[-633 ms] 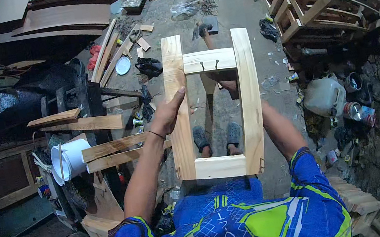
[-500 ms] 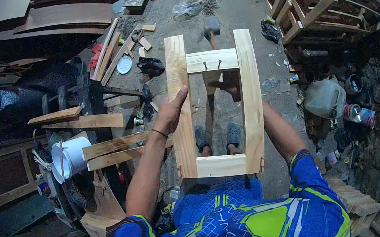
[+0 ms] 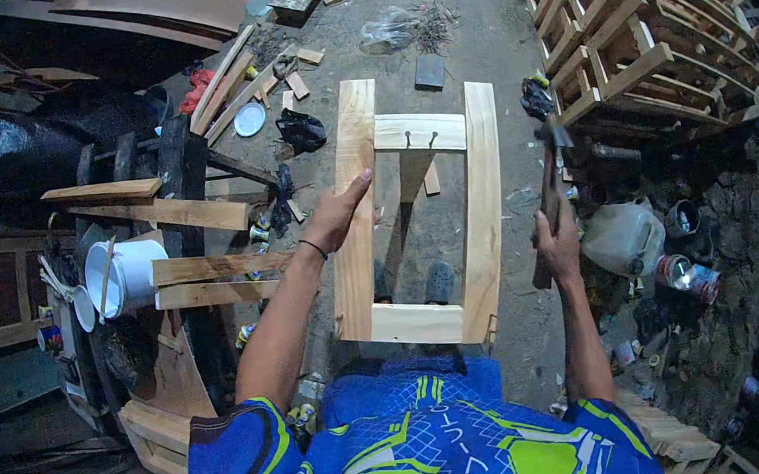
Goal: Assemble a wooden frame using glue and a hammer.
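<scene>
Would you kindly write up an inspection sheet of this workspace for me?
Surface: grey, dirt-stained floor, littered.
Job's things: pale wooden rectangular frame, two dark metal nails protruding from its far crosspiece; dark-handled hammer with metal head.
Clutter: crumpled black plastic bag, crumpled clear plastic, round white lid.
Grips: left grip clasps the frame's left rail, fingers mostly hidden; right grip closed around the hammer's handle.
Cables: nothing seen clearly.
Surroundings: brown slatted wooden stack and cloudy plastic jug at right; white cylindrical bucket at left.
</scene>
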`<state>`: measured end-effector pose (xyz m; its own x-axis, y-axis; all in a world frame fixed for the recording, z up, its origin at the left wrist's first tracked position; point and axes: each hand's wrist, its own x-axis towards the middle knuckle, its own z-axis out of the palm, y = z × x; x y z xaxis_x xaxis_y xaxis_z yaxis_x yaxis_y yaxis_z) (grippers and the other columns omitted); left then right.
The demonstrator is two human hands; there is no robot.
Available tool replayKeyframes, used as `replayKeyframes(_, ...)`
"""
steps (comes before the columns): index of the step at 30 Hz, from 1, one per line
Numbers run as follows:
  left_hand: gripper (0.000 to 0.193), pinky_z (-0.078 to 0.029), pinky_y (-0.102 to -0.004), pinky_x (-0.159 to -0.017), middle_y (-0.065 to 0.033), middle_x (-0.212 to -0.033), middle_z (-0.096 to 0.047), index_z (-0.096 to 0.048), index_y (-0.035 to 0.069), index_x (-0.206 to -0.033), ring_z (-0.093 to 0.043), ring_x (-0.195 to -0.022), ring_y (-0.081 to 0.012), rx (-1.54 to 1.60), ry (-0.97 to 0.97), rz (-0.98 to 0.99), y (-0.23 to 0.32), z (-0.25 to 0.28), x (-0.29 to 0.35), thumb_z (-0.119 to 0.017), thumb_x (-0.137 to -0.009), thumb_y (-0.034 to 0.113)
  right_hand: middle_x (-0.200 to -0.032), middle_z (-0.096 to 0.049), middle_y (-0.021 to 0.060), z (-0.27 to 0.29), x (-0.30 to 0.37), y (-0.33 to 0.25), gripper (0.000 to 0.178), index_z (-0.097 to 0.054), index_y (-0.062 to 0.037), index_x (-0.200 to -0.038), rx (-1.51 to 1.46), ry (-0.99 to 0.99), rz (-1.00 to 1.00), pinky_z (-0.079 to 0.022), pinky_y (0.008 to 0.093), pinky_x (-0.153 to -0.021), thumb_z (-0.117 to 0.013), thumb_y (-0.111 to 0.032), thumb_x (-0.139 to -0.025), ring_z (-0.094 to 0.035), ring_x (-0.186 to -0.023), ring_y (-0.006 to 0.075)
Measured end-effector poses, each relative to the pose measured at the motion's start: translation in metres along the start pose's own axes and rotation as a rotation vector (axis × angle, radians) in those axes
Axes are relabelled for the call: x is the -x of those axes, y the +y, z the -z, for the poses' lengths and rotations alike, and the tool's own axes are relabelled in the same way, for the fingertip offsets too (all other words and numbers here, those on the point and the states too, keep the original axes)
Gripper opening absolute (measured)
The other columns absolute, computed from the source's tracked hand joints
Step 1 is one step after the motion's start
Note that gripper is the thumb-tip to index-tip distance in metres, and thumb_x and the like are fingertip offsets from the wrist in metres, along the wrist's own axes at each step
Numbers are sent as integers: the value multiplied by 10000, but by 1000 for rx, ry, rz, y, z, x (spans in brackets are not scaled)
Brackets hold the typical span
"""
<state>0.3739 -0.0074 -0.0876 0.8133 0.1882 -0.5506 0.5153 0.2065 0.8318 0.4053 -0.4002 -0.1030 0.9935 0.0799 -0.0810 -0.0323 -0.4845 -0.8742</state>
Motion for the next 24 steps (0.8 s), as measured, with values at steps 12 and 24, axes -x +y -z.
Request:
replayKeyframes(12, 651, -523, -313, -717, -81, -951, -694, -669, -93, -1168, -625, -820, -133, -43, 27, -82, -17, 5, -8, -739, -908, 499, -1068, -634, 318, -34, 15, -137, 351, -503, -50, -1294, 304, -235, 88, -497, 533, -784, -568, -198, -982, -630, -981, 517)
replayKeyframes(24, 650, -499, -296, -822, -65, -1053, -688, -670, -64, -1194, -605, -941, -132, -39, 8, 3, -12, 5, 6, -731, -908, 517, -696, -536, 146, -27, 18, -128, 296, -518, -70, -1107, 598, 58, 608, -476, 460, -580, -613, -318, -976, -566, -604, 373)
